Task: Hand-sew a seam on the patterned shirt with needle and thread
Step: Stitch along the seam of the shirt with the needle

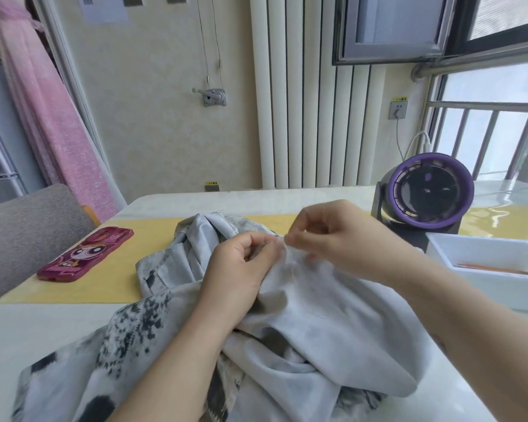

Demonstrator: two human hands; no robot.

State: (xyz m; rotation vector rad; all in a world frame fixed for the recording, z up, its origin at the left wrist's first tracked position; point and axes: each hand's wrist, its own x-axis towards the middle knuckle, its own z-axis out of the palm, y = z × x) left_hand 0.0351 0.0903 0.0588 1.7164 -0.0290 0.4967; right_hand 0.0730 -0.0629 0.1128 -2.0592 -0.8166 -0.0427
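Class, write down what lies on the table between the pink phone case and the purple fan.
The head view shows the bunched patterned shirt between the pink phone case and purple fan, with the left hand and right hand pinching it.

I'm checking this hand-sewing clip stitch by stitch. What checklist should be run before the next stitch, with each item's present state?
1. Left hand grips the shirt beside the seam spot: ok.
2. Right hand fingers pinch at the shirt's edge: ok.
3. Needle seen in that pinch: cannot tell, too small.
4. Thread free of tangles: cannot tell.
5. Shirt lies apart from the fan: ok.
6. Shirt lies apart from the phone: ok.
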